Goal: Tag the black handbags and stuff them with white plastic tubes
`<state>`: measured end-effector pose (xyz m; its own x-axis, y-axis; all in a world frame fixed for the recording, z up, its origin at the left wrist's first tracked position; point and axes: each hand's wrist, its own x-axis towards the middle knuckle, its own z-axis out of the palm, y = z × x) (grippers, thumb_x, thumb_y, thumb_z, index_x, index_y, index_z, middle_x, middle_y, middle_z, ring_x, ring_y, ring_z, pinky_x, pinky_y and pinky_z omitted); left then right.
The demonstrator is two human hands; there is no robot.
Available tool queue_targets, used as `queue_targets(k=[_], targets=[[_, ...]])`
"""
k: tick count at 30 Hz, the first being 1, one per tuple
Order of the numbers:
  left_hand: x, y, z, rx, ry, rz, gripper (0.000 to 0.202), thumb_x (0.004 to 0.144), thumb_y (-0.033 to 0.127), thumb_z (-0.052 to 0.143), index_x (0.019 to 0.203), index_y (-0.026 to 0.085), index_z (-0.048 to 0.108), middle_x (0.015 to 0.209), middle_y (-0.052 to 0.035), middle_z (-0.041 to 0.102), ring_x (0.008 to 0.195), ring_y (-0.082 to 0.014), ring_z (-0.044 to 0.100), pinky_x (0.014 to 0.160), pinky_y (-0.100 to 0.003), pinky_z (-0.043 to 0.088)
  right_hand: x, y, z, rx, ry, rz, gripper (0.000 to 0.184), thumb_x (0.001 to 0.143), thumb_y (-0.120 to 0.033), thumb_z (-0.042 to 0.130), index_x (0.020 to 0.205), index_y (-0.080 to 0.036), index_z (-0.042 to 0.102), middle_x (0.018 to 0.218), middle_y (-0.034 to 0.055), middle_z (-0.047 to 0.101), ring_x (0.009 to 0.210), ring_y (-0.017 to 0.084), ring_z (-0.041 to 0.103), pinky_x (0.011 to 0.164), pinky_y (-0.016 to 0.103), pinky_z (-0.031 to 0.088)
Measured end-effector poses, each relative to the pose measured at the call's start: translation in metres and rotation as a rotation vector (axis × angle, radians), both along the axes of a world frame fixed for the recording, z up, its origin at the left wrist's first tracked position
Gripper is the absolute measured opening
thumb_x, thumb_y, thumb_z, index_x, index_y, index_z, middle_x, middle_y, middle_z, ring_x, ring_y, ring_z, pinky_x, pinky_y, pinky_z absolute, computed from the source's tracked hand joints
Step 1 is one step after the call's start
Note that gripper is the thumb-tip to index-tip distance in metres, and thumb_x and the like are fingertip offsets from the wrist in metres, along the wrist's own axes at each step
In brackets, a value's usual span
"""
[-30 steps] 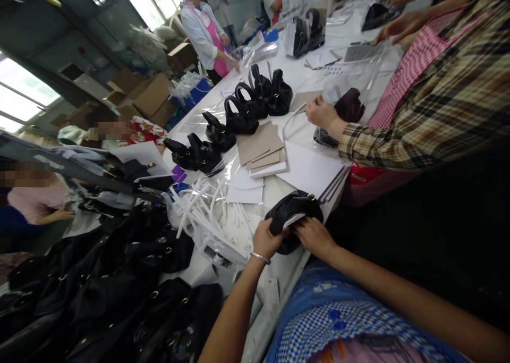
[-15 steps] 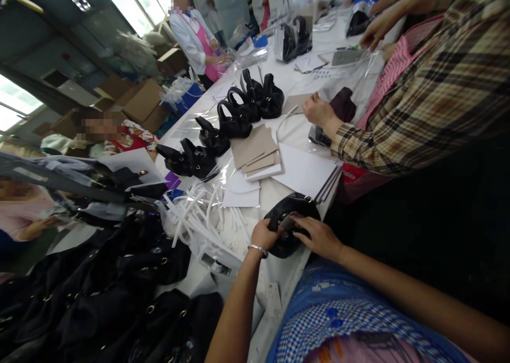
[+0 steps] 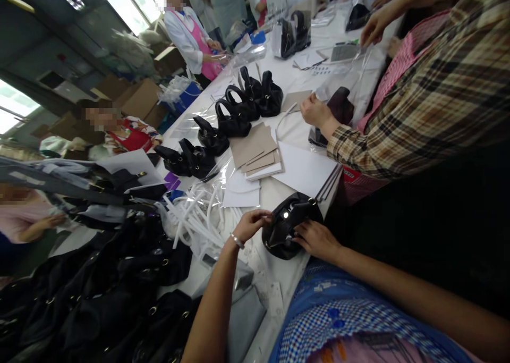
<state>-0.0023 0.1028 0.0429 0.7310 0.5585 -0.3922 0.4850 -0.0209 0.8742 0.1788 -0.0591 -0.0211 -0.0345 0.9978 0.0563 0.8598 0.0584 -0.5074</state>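
Note:
A black handbag [image 3: 289, 243] stands at the near edge of the table, with its handle up and a round shiny spot at its mouth. My left hand [image 3: 252, 224], wearing a silver bracelet, is at the bag's left side, fingers stretched toward its rim and holding nothing visible. On the right side, my right hand [image 3: 321, 239] has its fingers bent over the bag's edge below the handle, gripping it. Some of those fingertips are hidden against the dark material.
White strips [image 3: 199, 214] lie left of the bag. Beyond are brown cards [image 3: 255, 145], white boards [image 3: 305, 169] and a row of black handbags [image 3: 233, 118]. A heap of black bags [image 3: 91, 288] fills the lower left. A co-worker in a plaid sleeve [image 3: 370, 145] handles a clear plastic bag at right.
My left hand has let go of the bag's handle area and moved left to its outer side. The handle now leans rightward, nearer my right hand, which stays on the bag.

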Motion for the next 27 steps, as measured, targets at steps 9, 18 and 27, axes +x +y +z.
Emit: queue_targets(k=[9, 18, 27], targets=[[0.061, -0.010, -0.054, 0.704, 0.119, -0.320, 0.070, 0.072, 0.010, 0.057, 0.136, 0.031, 0.040, 0.133, -0.0073, 0.049, 0.119, -0.0257, 0.048, 0.093, -0.034, 0.044, 0.002, 0.000, -0.003, -0.016, -0.032, 0.096, 0.030, 0.089, -0.036, 0.048, 0.107, -0.017, 0.064, 0.103, 0.0110, 0.066, 0.098, 0.026, 0.058, 0.087, 0.039, 0.044], [0.034, -0.009, -0.071, 0.466, 0.039, 0.069, 0.040, 0.077, 0.022, 0.060, 0.117, 0.023, 0.060, 0.105, -0.0016, 0.069, 0.094, -0.0173, 0.064, 0.087, -0.027, 0.048, -0.003, 0.005, 0.004, -0.132, -0.112, 0.023, 0.026, 0.089, -0.031, 0.047, 0.098, -0.017, 0.068, 0.101, 0.0116, 0.068, 0.101, 0.026, 0.058, 0.085, 0.037, 0.044], [0.035, -0.021, -0.075, 0.420, -0.018, 0.065, 0.045, 0.072, 0.022, 0.064, 0.116, 0.022, 0.059, 0.112, -0.0036, 0.066, 0.102, -0.0186, 0.061, 0.091, -0.030, 0.047, -0.014, 0.027, -0.022, -0.074, -0.075, 0.009, 0.038, 0.083, -0.010, 0.044, 0.116, -0.013, 0.062, 0.114, 0.0134, 0.065, 0.109, 0.029, 0.057, 0.093, 0.041, 0.045]])
